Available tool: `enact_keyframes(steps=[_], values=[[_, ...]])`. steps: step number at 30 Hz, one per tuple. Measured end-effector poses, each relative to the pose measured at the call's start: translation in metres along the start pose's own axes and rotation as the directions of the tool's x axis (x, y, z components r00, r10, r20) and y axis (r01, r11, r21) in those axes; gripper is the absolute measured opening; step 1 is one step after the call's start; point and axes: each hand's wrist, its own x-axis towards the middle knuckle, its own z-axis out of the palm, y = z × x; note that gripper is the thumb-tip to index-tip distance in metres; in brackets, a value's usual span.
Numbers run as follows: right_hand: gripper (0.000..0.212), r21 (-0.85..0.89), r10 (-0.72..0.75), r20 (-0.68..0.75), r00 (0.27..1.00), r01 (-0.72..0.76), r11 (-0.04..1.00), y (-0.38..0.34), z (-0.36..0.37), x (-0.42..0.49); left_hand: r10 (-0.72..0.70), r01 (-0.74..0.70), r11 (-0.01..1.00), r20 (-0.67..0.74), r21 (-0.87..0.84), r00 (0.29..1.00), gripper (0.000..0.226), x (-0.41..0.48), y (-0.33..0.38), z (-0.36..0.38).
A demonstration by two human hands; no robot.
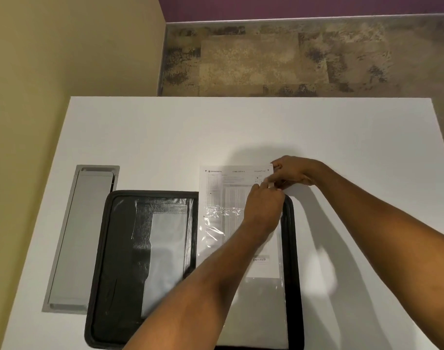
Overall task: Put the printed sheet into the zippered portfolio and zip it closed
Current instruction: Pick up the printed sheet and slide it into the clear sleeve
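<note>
A white table [165, 137] stands by a yellow wall, above patterned carpet. Both hands meet at the sheet's far right corner: the right hand [295, 173] pinches the printed sheet [226, 188], the left hand [262, 208] grips the clear sleeve [215, 223] beside it. Below them the black portfolio [119, 261] lies open, the sheet half inside the sleeve.

Readable on the sheet [226, 188], right of frame centre: "OMR SHEET" as heading at mid top edge; a brand name at top left, perhaps "VIDYAPEETH", too blurred to confirm; a third word at top right, illegible. Lower down, on a white label [260, 259] under the clear sleeve [215, 223]: "ENTERED". Table grids printed below heading, digits too small to read.
</note>
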Motion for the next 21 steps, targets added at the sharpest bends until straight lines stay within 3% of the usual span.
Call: enact_keyframes(steps=[3, 5, 12, 15, 17, 21], values=[[0.023, 0.041, -0.142, -0.208, 0.968, 0.154, 0.987, -0.006, 0.006, 0.008, 0.022, -0.023, 0.999, 0.003, 0.027, 1.000, 0.018, 0.000, -0.002, -0.001], [0.016, -0.013, -0.197, -0.243, 0.950, 0.200, 0.980, -0.010, 0.008, 0.010, 0.021, -0.020, 0.999, -0.004, 0.028, 1.000, 0.017, 0.000, -0.003, -0.002], [0.017, -0.194, -0.208, -0.048, 0.977, 0.196, 0.961, -0.007, 0.006, -0.004, 0.004, -0.005, 0.999, -0.017, -0.040, 1.000, 0.017, 0.001, -0.003, 0.005], [0.023, -0.352, -0.218, 0.022, 0.976, 0.211, 0.912, 0.002, 0.014, -0.015, -0.062, 0.059, 0.984, -0.011, -0.167, 0.998, 0.018, 0.000, -0.004, 0.005], [0.020, -0.415, -0.232, 0.030, 0.972, 0.223, 0.882, 0.010, 0.021, -0.023, -0.065, 0.066, 0.975, 0.009, -0.214, 0.998, 0.018, -0.002, -0.007, 0.005], [0.029, -0.372, -0.268, -0.026, 0.963, 0.239, 0.897, 0.022, 0.031, -0.038, -0.033, 0.055, 0.960, 0.083, -0.274, 0.996, 0.018, -0.006, -0.020, 0.003]])
